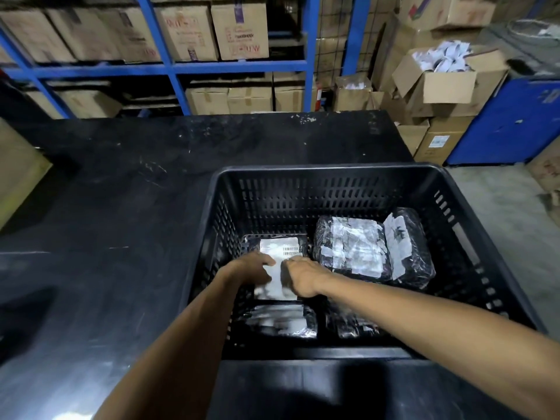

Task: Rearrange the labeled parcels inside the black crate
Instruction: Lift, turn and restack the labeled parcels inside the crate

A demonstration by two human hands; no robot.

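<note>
Your left hand and right hand both rest their grip on the flat labeled parcel at the left of the black crate, though you cannot tell whether the fingers close around its edges. Two bulkier wrapped parcels lie side by side at the crate's right, and two more sit near its front wall. The crate stands on the dark counter.

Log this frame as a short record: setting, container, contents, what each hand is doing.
setting: warehouse, black table, blue shelving with cartons
container: black crate, slotted walls
contents: at least four black-wrapped labeled parcels; large parcel at right
left hand: on the barcode-labeled parcel, at its left side
right hand: on the same parcel
grip: cannot tell if closed
</note>
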